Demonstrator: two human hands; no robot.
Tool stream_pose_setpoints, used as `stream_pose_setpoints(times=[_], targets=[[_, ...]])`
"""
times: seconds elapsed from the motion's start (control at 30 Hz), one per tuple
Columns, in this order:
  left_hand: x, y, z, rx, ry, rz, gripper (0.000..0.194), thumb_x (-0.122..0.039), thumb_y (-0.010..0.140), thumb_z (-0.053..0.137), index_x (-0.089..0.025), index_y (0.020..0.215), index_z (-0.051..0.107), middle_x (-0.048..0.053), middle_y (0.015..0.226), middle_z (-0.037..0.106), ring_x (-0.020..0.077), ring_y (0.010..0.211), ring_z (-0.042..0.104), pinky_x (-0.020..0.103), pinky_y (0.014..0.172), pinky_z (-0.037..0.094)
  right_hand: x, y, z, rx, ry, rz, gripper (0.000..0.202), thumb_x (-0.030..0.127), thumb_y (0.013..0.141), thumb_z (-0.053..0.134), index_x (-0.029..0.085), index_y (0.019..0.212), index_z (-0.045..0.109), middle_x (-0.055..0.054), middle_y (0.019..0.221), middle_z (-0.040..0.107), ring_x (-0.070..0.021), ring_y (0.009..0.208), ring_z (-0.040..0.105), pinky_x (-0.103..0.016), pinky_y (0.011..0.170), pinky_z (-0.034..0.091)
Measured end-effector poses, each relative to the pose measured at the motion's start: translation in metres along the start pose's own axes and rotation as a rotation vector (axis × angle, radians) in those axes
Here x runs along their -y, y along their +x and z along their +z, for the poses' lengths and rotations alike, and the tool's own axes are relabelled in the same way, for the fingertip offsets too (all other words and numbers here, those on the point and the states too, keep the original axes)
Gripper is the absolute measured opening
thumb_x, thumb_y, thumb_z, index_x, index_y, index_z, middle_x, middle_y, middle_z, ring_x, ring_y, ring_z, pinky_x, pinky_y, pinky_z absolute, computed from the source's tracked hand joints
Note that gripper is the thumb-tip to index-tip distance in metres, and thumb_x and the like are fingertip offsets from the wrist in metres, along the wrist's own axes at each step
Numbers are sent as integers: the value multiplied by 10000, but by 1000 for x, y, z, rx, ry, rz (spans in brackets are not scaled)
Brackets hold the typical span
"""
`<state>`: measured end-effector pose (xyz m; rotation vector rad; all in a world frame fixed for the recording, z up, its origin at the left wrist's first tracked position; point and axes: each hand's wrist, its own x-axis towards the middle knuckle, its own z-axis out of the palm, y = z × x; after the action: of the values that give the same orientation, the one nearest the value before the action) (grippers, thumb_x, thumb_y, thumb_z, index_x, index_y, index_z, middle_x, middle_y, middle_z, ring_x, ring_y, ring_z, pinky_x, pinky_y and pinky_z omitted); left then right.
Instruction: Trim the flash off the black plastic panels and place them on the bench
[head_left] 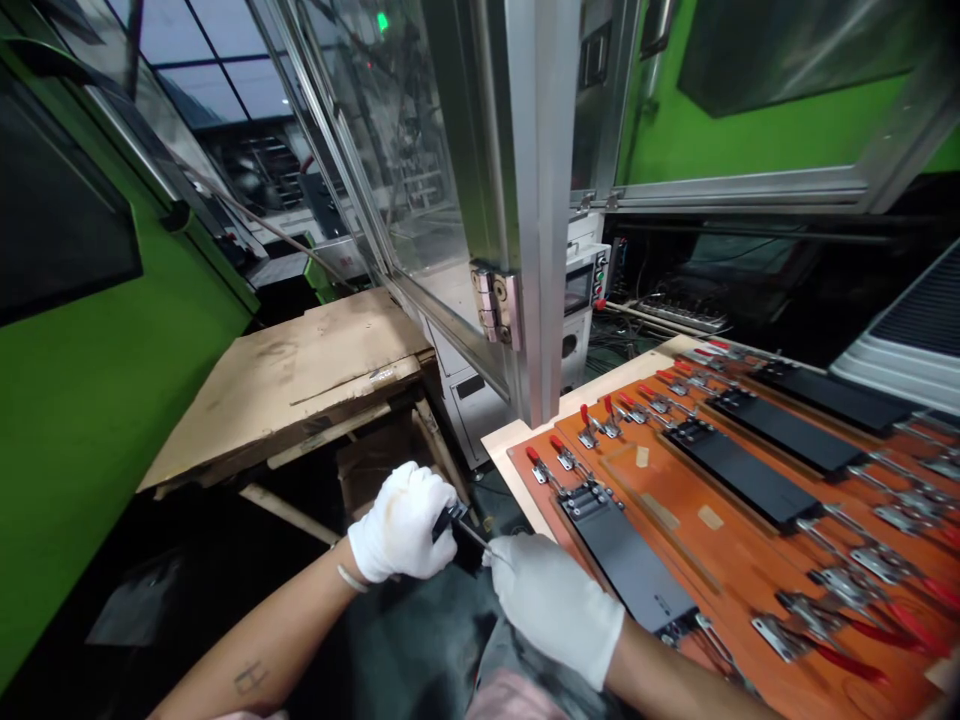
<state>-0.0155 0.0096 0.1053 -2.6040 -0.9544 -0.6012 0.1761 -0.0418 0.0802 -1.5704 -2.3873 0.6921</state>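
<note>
My left hand [405,522], in a white glove, is closed around a small black part [451,516]; most of that part is hidden by the fingers. A thin metal rod [474,536] runs from the black part to my right hand [551,600], also gloved in white. The right fingers are closed around the rod's near end, and what else they cover cannot be made out. Both hands are held above the floor, left of an orange fixture board [555,540]. Nearest to the right hand on that board lies a long dark grey panel [626,560].
Several more dark panels [742,470] lie on the board among red-handled toggle clamps [817,640]. An aluminium frame post [544,220] with a hinge [495,305] stands ahead. At left are a cardboard-covered table [300,370] and a green machine [90,400].
</note>
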Motion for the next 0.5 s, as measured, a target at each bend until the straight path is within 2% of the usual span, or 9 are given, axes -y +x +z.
stream_pose_setpoints(times=[0.07,0.17,0.23,0.37,0.5], targets=[[-2,-1,2,-18,-21,11,169,-174,553,508,-191,719,534,27,600,497,183,549,396,340,589,339,-3,1,0,-31,-57,32,304,129,920,398,167,942,699,-105,867,716,-239,838,682,-282,680,425],[-3,-3,3,-22,-69,9,222,-154,524,507,-196,742,505,21,615,504,178,555,399,337,597,346,-12,4,-4,13,-128,115,246,96,872,452,124,913,694,-143,830,713,-244,791,690,-271,621,404],[-3,-4,2,-36,-94,-27,245,-145,510,509,-202,747,481,18,626,505,179,566,405,334,594,340,-17,4,-7,15,-94,143,220,111,869,469,131,859,688,-127,793,714,-229,764,692,-262,596,384],[-1,-4,0,-50,-104,-45,265,-141,507,509,-210,760,466,11,630,504,180,569,409,333,591,335,-16,-6,-6,-94,35,63,319,211,955,376,198,853,677,-57,759,714,-187,731,684,-258,571,359],[-1,-2,0,-46,-98,-35,254,-150,510,503,-218,751,458,15,636,505,184,572,414,337,592,332,-6,-13,1,-75,-22,14,346,217,963,359,190,884,695,-72,786,711,-195,734,675,-265,596,377]])
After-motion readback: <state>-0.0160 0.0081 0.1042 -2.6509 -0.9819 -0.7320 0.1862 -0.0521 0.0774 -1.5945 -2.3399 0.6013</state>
